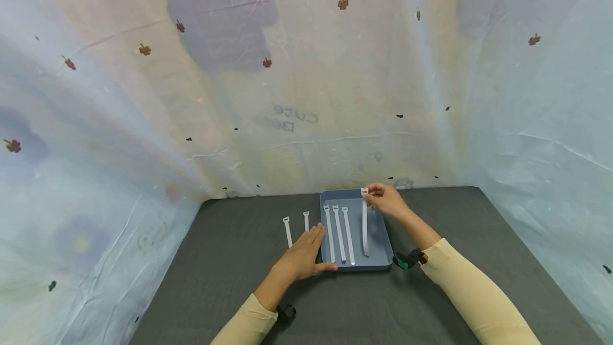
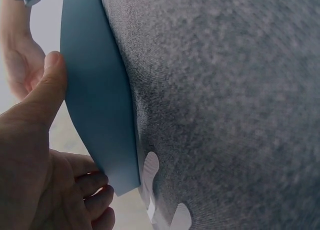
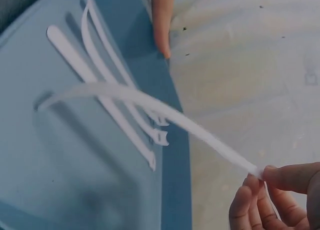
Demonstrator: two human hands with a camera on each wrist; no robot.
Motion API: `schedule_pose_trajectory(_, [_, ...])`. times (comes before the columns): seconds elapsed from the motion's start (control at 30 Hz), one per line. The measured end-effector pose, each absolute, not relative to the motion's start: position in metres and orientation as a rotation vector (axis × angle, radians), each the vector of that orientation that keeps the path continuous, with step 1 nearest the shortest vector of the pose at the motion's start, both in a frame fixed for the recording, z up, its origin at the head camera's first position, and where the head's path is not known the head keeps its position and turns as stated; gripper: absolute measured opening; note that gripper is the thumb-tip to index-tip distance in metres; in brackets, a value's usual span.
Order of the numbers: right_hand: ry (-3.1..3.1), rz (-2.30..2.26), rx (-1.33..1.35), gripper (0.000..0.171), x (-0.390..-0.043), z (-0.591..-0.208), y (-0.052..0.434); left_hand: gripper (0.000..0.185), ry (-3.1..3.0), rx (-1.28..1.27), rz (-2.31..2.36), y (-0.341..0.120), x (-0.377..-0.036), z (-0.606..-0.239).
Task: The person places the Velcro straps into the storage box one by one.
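Strap in hand: white strap (image 1: pixel 365 222) hung over the right part of the blue tray (image 1: pixel 380 228), your fingers pinching its buckle end above the tray's far rim; its lower tip reached the tray floor near the near wall.
Right hand: your right hand (image 1: pixel 385 199) pinched the strap's top end between thumb and fingertips (image 3: pixel 280 177), held above the tray's far right corner; the right wrist view showed the strap arching from that pinch down into the tray.
Straps in the tray: three white straps (image 1: pixel 339 233) lay side by side on the floor of the tray's left half, buckle ends toward the far rim, apart from the held strap.
Left hand: your left hand (image 1: pixel 304 254) lay flat with straight fingers against the tray's left wall, thumb (image 2: pixel 47 89) along the near left corner, holding nothing.
Straps outside the tray: two white straps (image 1: pixel 287 230) lay on the dark grey mat (image 1: pixel 230 260) just left of the tray, beyond your left fingertips.
Surroundings: a pale printed sheet (image 1: pixel 306 79) hung behind the tray and mat.
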State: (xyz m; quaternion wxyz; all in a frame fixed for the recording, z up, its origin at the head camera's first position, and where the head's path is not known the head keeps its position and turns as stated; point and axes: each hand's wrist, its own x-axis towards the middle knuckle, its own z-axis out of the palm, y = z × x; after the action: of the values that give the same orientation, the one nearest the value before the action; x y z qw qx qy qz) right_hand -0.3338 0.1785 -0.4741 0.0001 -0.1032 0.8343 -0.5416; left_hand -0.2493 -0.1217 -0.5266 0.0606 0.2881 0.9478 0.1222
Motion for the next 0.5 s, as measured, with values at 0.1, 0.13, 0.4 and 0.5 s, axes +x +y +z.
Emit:
schedule_pose_trajectory(0.1, [2.630,-1.690,-0.313,0.023,-0.341,-0.479,0.178,0.113,2.871,0.874,0.371,-0.121,-0.249,-0.527])
schedule_pose_trajectory(0.13, [2.640,-1.672,-0.315,0.022,-0.342,-0.480,0.178,0.113,2.869,0.871,0.373,-0.121,-0.249,-0.527])
schedule_pose_trajectory(0.4, [2.658,-1.556,-0.343,0.021,-0.356,-0.494,0.176,0.114,2.869,0.854,0.384,-0.120,-0.249,-0.527])
schedule_pose_trajectory(0.5, [2.645,-1.549,-0.349,0.020,-0.359,-0.498,0.175,0.113,2.869,0.861,0.382,-0.121,-0.250,-0.527])
